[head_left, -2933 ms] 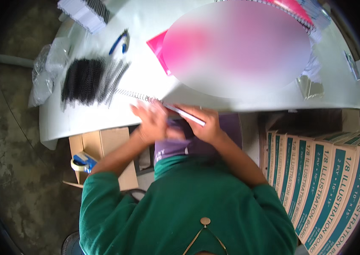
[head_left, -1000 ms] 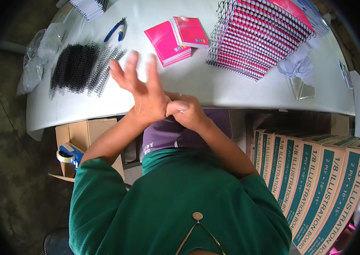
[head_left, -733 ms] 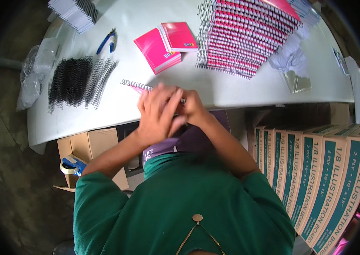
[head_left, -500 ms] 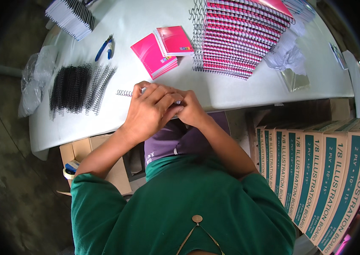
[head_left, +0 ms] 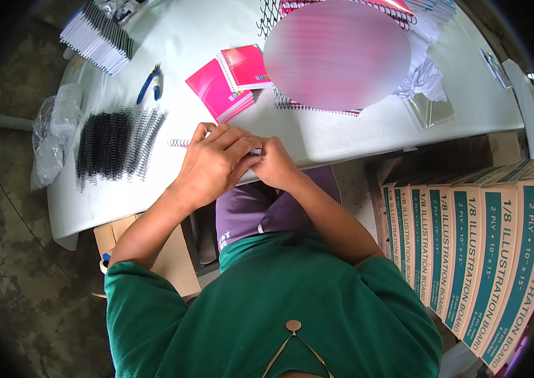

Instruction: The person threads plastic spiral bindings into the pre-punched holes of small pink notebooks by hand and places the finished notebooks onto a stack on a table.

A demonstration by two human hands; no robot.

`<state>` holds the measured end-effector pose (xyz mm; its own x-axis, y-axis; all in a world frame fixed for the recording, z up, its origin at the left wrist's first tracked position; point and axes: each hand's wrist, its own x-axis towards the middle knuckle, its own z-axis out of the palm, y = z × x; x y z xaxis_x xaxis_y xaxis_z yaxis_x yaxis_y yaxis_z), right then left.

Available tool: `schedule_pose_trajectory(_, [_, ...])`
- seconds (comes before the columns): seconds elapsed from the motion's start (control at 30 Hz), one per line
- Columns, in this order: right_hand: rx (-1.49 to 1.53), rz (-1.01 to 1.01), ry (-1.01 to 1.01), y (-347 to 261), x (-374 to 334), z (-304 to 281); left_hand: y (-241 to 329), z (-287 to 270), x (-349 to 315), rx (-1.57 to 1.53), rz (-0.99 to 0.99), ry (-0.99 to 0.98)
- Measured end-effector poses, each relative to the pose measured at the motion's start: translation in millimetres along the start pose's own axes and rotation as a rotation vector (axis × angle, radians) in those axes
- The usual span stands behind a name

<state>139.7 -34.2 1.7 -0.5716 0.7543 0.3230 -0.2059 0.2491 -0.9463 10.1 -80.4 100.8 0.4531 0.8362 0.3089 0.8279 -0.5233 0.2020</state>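
Observation:
My left hand (head_left: 211, 160) and my right hand (head_left: 274, 165) meet at the table's near edge, fingers curled around a small spiral notebook (head_left: 255, 152). Only a bit of its coiled edge shows between them; the hands hide the rest. A wire coil (head_left: 178, 143) sticks out to the left, past my left fingers. Just beyond the hands lie several pink notebooks (head_left: 207, 82), with another pink notebook (head_left: 246, 66) overlapping them. Left of my hands, dark loose binding coils (head_left: 104, 145) are bunched side by side.
Blue-handled pliers (head_left: 147, 86) lie beyond the coils. A notebook stack (head_left: 97, 39) stands far left, a clear plastic bag (head_left: 52, 135) at the left edge. A pink coil-bound stack (head_left: 399, 12), largely blurred, rises behind. Boxes (head_left: 462, 246) stand low on the right.
The view has shifted slightly. Both hands keep the same hold on the notebook, and the coil still sticks out to the left. A blurred oval now covers the big pink stack.

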Motion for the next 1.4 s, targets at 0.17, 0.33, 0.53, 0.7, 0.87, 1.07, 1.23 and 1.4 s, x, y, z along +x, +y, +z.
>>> schedule_pose_trajectory(0.17, [-0.054, 0.059, -0.026, -4.6, -0.5, -1.6, 8.1, -8.7, 6.3, -0.003, -0.049, 0.005])
schedule_pose_trajectory(0.33, [-0.115, 0.057, -0.048, -25.1, -6.3, -7.6, 19.1, -25.8, 16.3, -0.066, -0.132, -0.088])
schedule_pose_trajectory(0.53, [-0.226, -0.571, 0.367, -122.9, 3.3, -59.3, 31.7, -109.6, 55.1, -0.007, -0.064, 0.027])
schedule_pose_trajectory(0.7, [-0.542, -0.854, 0.495, -207.2, 54.8, -138.1, 23.9, -128.2, 134.5, 0.007, 0.292, 0.808])
schedule_pose_trajectory(0.87, [0.187, -0.635, 0.561, -196.3, 88.7, -142.8, 33.8, -78.6, 178.2, -1.036, -0.062, 0.734])
schedule_pose_trajectory(1.07, [-0.27, -0.34, 0.801, -163.9, 91.9, -154.4, 24.5, -79.8, 210.3, -0.089, 0.148, 1.326])
schedule_pose_trajectory(1.23, [-0.041, -0.369, 0.859, -144.8, 90.4, -154.5, 29.1, -42.0, 190.1, -0.024, 0.057, 0.705])
schedule_pose_trajectory(1.4, [-0.189, -0.471, 1.001, -135.0, 94.9, -146.3, 12.8, -28.0, 185.4, -0.27, -0.325, 1.017])
